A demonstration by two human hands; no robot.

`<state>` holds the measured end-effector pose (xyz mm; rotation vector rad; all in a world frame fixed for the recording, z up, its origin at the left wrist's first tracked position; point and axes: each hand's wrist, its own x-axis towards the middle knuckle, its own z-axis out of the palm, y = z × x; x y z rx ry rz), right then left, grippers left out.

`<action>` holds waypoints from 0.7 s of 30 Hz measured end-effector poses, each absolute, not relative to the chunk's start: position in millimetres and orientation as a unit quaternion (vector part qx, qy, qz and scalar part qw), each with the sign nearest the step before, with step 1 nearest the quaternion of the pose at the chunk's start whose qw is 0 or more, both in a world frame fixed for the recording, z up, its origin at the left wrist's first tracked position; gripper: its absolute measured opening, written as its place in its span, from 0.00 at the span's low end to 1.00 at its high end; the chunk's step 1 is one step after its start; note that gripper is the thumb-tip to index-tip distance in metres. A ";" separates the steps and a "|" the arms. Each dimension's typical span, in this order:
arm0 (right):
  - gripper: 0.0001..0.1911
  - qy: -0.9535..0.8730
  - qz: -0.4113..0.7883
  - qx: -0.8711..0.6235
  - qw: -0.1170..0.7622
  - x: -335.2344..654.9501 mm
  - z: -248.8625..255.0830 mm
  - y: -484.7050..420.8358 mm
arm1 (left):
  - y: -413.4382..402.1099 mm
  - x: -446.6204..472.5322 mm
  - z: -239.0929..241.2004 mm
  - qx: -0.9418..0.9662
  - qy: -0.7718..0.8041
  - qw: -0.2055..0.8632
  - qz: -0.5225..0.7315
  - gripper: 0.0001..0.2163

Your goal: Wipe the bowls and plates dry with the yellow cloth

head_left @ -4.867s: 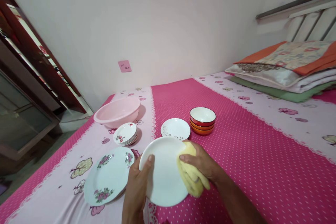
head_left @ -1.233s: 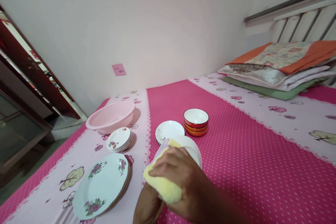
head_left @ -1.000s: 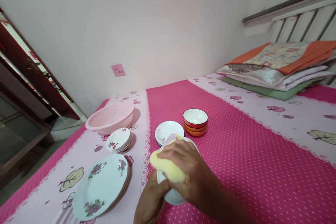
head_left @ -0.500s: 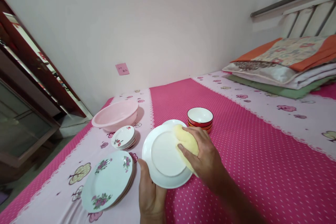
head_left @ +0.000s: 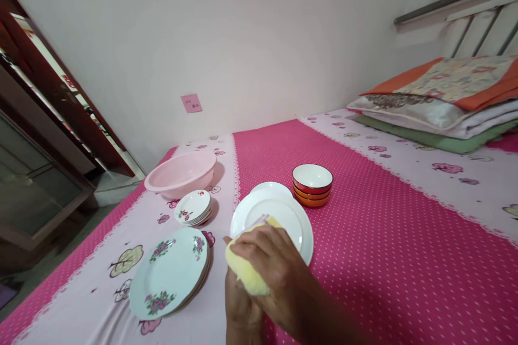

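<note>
A white plate (head_left: pixel 297 221) is tilted toward me in my left hand (head_left: pixel 242 304), which grips its near left edge. Most of that hand's fingers are hidden by the plate and the other hand. My right hand (head_left: pixel 279 267) is closed round a soft yellow cloth (head_left: pixel 247 270) and presses it over the plate's near left rim. A lilac patch of the cloth shows on the plate's face. Just behind the held plate lies another white plate (head_left: pixel 272 187), partly covered. To its right stands a stack of several red and orange bowls (head_left: pixel 311 192) with white insides.
On the left of the bedspread (head_left: pixel 388 237) are large floral plates (head_left: pixel 170 269) in a stack, small floral dishes (head_left: pixel 194 207) in a stack, and a pink basin (head_left: pixel 180 172). Folded bedding (head_left: pixel 441 97) lies at the back right. A white wall (head_left: pixel 259 43) rises behind.
My right hand has moved the cloth from the plate's right side to its near left edge, by my left hand. The plate has shifted slightly right in the view.
</note>
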<state>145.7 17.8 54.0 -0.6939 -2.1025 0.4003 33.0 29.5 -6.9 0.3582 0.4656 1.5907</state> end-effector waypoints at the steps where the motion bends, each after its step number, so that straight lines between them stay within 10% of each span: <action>1: 0.25 -0.834 0.137 -0.289 0.450 149.5 54.3 22.1 | 30.1 39.4 -6.9 0.161 0.200 0.673 0.694 0.15; 8: 0.18 -0.750 -0.045 -0.375 0.543 184.7 41.4 65.3 | 29.1 59.3 -3.1 0.188 0.154 0.734 0.633 0.22; 21: 0.20 -0.791 0.107 -0.404 0.447 155.5 42.0 33.1 | 37.7 18.5 -4.2 0.122 0.177 0.586 0.782 0.26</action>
